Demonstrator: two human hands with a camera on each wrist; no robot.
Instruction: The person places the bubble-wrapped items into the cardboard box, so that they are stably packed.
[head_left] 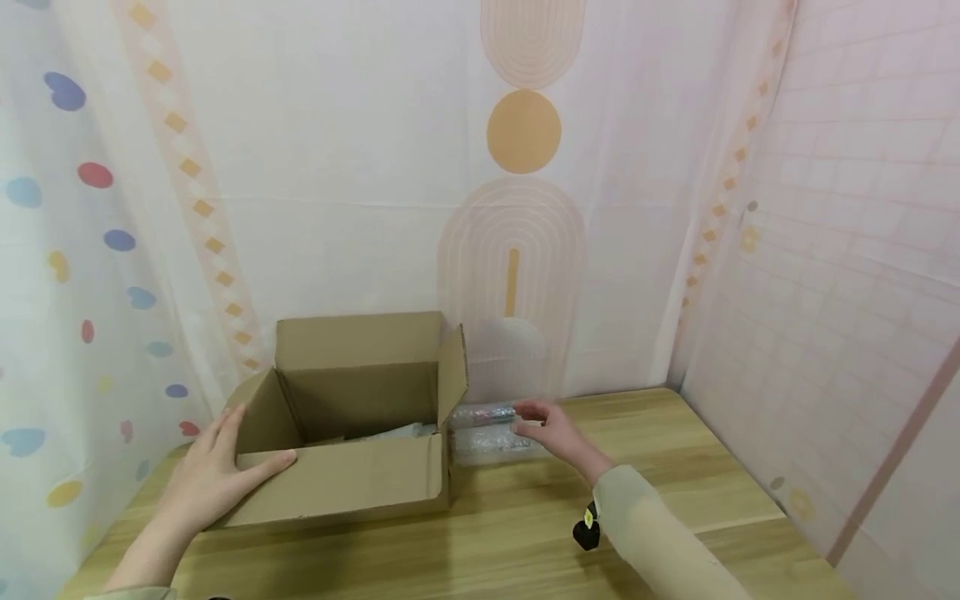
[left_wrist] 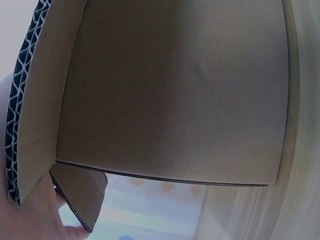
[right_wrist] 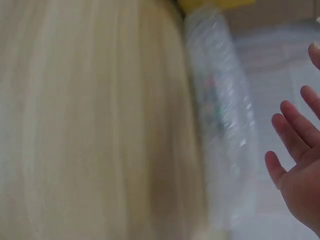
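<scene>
While your left hand (head_left: 206, 479) lies flat against the near left corner of the cardboard box (head_left: 352, 417), its fingers are straight and spread, the thumb laid along the front wall; it presses the box and clasps nothing. You can see the box's make in the left wrist view: plain brown corrugated board, matte, with the wavy fluting showing at the cut edge of a flap (left_wrist: 20, 100). All four flaps stand open, the back one upright, the side ones splayed out. Something pale and crinkled lies inside at the bottom, too hidden to tell.

Your right hand (head_left: 551, 429) reaches forward over the table (head_left: 675, 467), fingers loosely extended and parted, thumb below them. It is just at the bubble-wrapped roll (head_left: 483, 415), a long clear cylinder with a bumpy, glinting skin and some colour inside. In the right wrist view the fingers (right_wrist: 290, 135) are spread and apart from the wrap (right_wrist: 225, 125), so you hold nothing there; whether a fingertip touches it in the head view I cannot tell.

That roll lies on its side against the back curtain (head_left: 360, 167), just right of the box's right flap. Your wooden tabletop is smooth, pale and striped with grain. To the right of your sleeve (head_left: 660, 533) it runs bare to the tiled wall (head_left: 847, 292); the near edge in front of the box is open too.
</scene>
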